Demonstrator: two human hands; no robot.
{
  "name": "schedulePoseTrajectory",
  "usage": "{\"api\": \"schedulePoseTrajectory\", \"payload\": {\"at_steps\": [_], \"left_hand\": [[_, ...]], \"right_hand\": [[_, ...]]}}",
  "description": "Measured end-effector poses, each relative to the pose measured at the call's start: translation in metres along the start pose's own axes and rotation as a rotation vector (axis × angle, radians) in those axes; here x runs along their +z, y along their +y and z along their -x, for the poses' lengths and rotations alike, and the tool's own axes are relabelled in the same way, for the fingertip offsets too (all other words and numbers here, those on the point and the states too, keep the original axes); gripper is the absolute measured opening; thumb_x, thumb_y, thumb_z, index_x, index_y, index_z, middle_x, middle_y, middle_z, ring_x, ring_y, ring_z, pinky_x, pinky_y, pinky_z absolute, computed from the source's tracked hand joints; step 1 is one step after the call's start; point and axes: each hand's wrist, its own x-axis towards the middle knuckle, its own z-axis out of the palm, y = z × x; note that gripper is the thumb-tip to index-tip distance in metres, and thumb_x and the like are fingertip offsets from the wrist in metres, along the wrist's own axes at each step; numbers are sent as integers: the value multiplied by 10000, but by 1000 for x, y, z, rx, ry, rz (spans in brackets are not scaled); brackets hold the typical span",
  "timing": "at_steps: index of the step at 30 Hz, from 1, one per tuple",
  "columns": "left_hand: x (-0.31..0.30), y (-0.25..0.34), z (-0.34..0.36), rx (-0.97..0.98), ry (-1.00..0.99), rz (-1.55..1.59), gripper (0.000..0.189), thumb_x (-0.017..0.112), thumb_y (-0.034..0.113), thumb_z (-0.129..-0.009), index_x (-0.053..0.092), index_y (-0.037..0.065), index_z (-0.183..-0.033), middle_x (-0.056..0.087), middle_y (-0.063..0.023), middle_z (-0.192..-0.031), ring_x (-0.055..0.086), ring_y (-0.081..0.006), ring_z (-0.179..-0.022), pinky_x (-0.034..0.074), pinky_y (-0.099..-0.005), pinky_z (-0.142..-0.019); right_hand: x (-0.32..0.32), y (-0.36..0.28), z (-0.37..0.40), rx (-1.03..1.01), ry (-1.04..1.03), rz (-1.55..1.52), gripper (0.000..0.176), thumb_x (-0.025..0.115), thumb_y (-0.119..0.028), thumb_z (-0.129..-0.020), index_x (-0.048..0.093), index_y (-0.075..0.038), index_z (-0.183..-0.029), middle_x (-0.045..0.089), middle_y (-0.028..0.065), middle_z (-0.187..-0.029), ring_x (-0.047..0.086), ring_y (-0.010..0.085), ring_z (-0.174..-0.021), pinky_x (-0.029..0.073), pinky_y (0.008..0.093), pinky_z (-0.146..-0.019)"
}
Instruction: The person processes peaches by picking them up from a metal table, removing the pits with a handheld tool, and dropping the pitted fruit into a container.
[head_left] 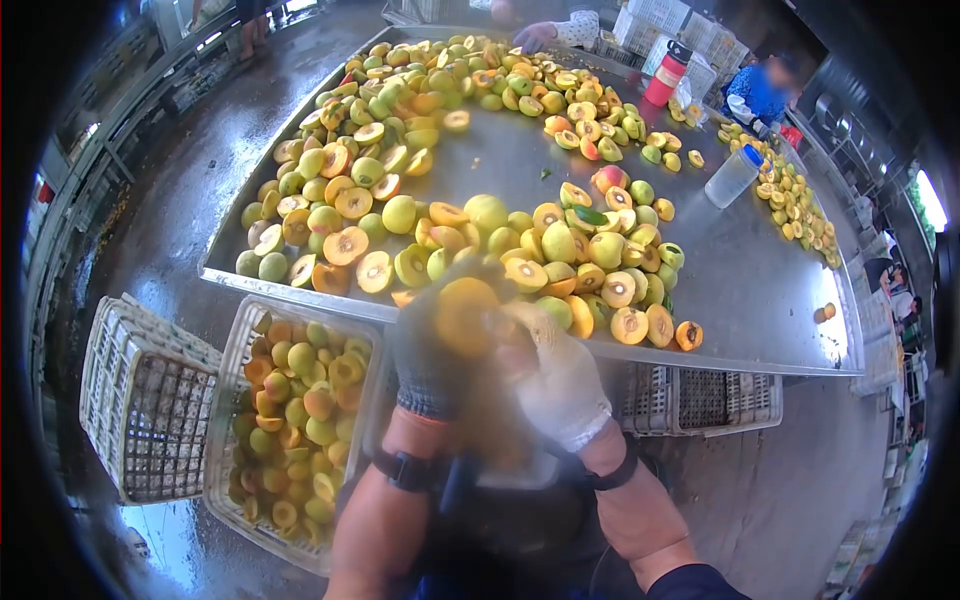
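Note:
My left hand (425,345), in a dark grey glove, is closed around a yellow peach piece (468,315) just in front of the table edge. Close against it on the right is my right hand (560,380), in a white glove, with its fingers curled together. A blur and a smudge on the lens hide what those fingers hold, if anything. Just beyond both hands, a heap of halved peaches (620,290) lies on the metal table (480,150), many with the pit still in the cut face.
A white crate (375,400) of peach halves stands below the table at left, beside a tilted crate (150,420). More crates (700,400) sit under the table at right. On top are a clear bottle (733,178) and a red flask (667,75). Co-workers (760,92) stand across the table.

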Motion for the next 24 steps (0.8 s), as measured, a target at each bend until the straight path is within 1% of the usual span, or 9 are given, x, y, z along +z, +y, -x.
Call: {"api": "schedulePoseTrajectory", "payload": {"at_steps": [3, 7, 9, 10, 11, 13, 19, 22, 24], "left_hand": [[3, -28, 7, -252, 76, 470, 639, 419, 554, -1066, 561, 12, -1375, 640, -207, -1283, 655, -326, -1121, 538, -498, -998], [11, -32, 6, -334, 243, 840, 624, 433, 548, -1067, 562, 13, -1362, 640, -187, -1278, 660, -317, -1117, 545, -504, -987], [8, 14, 1, -457, 239, 1141, 577, 461, 503, -1071, 560, 12, -1359, 637, -182, -1282, 659, -317, -1128, 557, -500, -974], [8, 11, 0, -271, 192, 773, 548, 486, 469, -1068, 557, 10, -1360, 639, -184, -1279, 657, -315, -1139, 563, -491, -968], [7, 6, 0, -90, 142, 403, 521, 511, 435, -1064, 555, 8, -1360, 640, -187, -1276, 654, -314, -1150, 569, -483, -962], [4, 1, 0, 66, 61, 48, 467, 541, 359, -1059, 552, 0, -1358, 645, -193, -1266, 653, -312, -1158, 579, -464, -952], [-3, 11, 2, 174, -16, -160, 377, 507, 235, -1066, 547, -35, -1326, 664, -214, -1206, 673, -327, -1107, 583, -448, -945], [2, -2, 2, 20, -15, 115, 422, 468, 296, -1073, 551, -40, -1315, 673, -215, -1173, 677, -328, -1092, 571, -463, -957], [3, -1, 4, 110, -12, -110, 472, 440, 354, -1076, 556, -41, -1307, 679, -214, -1156, 675, -329, -1088, 559, -474, -971]], "right_hand": [[0, 2, -2, -157, 4, 63, 356, 650, -183, -1007, 562, -91, -1340, 717, 140, -970, 722, 330, -846, 577, 400, -727], [-5, -8, 2, 506, -50, -800, 273, 573, -190, -1069, 584, -36, -1295, 645, 50, -853, 608, 130, -724, 520, 308, -661], [-9, -5, 3, 334, -107, -505, 268, 578, -190, -1061, 579, -35, -1280, 662, 93, -855, 650, 199, -726, 530, 350, -659], [-10, -3, 3, 248, -132, -357, 266, 580, -190, -1057, 576, -34, -1272, 671, 115, -856, 670, 234, -726, 535, 370, -658], [-7, 2, 3, 110, -95, -102, 247, 611, -194, -1028, 580, -37, -1217, 683, 198, -874, 697, 378, -781, 543, 442, -671], [-6, 0, 6, 71, -73, -42, 240, 631, -199, -1007, 583, -44, -1185, 680, 227, -878, 681, 440, -818, 543, 480, -679], [-4, -23, 2, 41, -18, 177, 207, 662, -152, -941, 614, -75, -1128, 688, 192, -824, 669, 435, -709, 534, 508, -617], [-2, -23, 3, 31, -8, 251, 189, 675, -193, -941, 606, -85, -1080, 670, 179, -770, 650, 438, -652, 517, 531, -572], [3, -23, 4, 25, 9, 274, 173, 673, -206, -943, 598, -86, -1042, 658, 174, -754, 647, 427, -641, 509, 530, -557]]}}
